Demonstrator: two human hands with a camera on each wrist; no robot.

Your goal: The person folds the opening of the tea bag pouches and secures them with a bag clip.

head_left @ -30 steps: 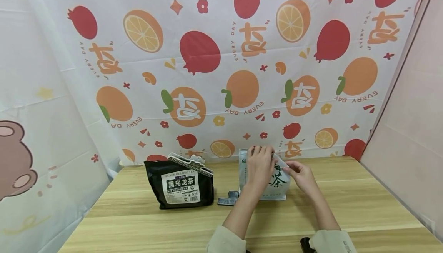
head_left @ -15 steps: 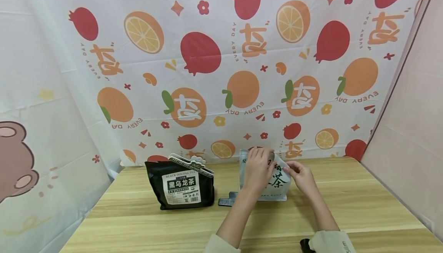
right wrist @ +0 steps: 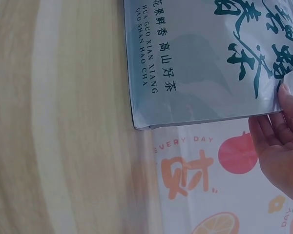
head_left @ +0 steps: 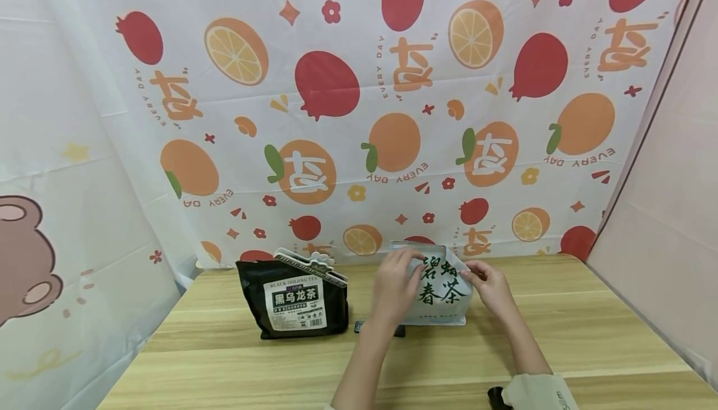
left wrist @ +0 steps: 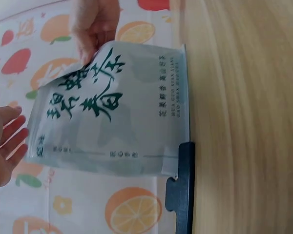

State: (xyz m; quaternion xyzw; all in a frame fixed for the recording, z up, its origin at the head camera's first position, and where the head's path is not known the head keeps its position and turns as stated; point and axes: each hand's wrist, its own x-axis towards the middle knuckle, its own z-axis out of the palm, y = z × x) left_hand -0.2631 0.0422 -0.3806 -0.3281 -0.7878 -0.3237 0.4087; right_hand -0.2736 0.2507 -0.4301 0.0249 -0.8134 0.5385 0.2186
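Observation:
A pale green tea bag [head_left: 443, 301] with dark green characters stands upright on the table. Its top right corner is folded over, and my right hand [head_left: 489, 285] pinches that edge between thumb and fingers. The right wrist view shows the thumb on the front face of the bag, with the right hand [right wrist: 281, 151] beside its side edge. My left hand [head_left: 394, 285] is at the upper left of the bag, fingers loosely bent; in the left wrist view this hand [left wrist: 5, 146] has its fingers apart near the bag's top edge, holding nothing. A dark bag clip [left wrist: 184, 190] lies by the bag's bottom corner.
To the left stands a black oolong tea bag [head_left: 294, 301], its slanted top closed by a decorated clip [head_left: 311, 266]. A fruit-printed cloth [head_left: 359, 86] hangs behind the wooden table [head_left: 280, 372]. Plain pale cloth [head_left: 662, 223] walls the right side.
My left hand has come off the top of the pale tea bag and moved left and down, uncovering its characters. The right hand keeps its pinch in the same place.

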